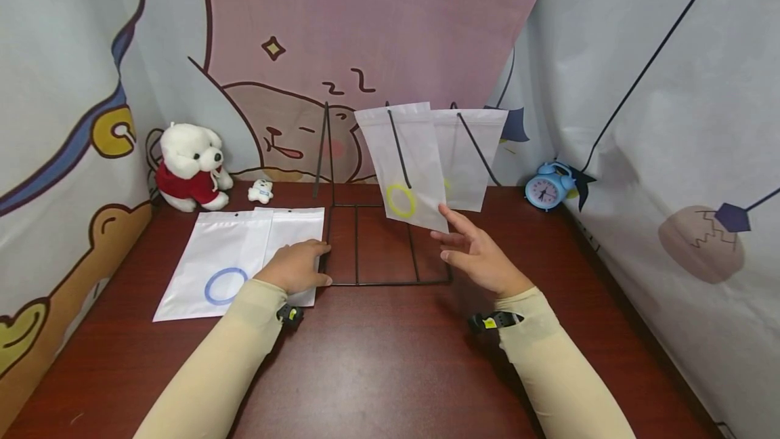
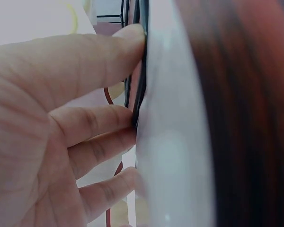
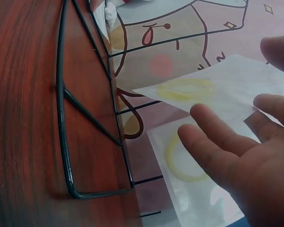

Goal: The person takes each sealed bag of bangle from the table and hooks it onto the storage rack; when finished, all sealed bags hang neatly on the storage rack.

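A black wire rack (image 1: 356,249) stands on the table with three prongs. One white zip bag with a yellow ring (image 1: 420,148) hangs on the middle prong; another white bag (image 1: 478,148) hangs on the right prong. My left hand (image 1: 295,265) rests at the rack's left side, thumb and fingers spread along its bar, touching it. Under that hand lie two overlapping white bags (image 1: 201,242), one showing a blue ring. At the lower right edge of the middle bag is my right hand (image 1: 481,256), fingers extended; whether the fingertips touch the bag I cannot tell.
The left prong (image 1: 323,148) holds no bag. A white plush dog in red (image 1: 190,168) and a small white figurine (image 1: 261,191) stand at the back left. A blue alarm clock (image 1: 546,187) is at the back right. Printed cloth hangs around the table.
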Available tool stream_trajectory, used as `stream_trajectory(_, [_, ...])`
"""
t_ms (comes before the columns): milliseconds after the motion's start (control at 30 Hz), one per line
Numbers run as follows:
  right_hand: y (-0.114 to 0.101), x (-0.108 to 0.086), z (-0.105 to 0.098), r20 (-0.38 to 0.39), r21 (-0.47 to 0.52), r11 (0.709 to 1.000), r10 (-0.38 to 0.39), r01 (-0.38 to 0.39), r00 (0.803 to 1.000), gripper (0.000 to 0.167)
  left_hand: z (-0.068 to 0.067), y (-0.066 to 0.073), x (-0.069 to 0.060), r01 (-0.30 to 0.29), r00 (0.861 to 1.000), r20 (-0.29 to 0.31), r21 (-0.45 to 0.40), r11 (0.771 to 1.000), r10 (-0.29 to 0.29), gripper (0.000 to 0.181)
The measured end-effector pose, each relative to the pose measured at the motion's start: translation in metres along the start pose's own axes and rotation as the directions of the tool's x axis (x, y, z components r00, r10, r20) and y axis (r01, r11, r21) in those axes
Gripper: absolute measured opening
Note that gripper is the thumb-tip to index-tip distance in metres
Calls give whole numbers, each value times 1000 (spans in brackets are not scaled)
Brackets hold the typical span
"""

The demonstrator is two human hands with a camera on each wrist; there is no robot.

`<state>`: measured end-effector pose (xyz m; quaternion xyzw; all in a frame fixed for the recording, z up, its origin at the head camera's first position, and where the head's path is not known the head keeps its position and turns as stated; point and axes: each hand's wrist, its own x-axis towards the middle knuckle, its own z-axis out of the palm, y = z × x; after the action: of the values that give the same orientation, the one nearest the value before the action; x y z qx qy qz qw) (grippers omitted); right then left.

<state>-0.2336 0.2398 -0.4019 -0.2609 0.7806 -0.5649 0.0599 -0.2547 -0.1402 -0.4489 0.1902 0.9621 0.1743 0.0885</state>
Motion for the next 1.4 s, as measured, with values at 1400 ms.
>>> stream_trajectory(1400, [64,-2,-35,76,-468,794,473,-388,878,81,-25,-43,-9,-11,989,-147,-251,968,-27,52])
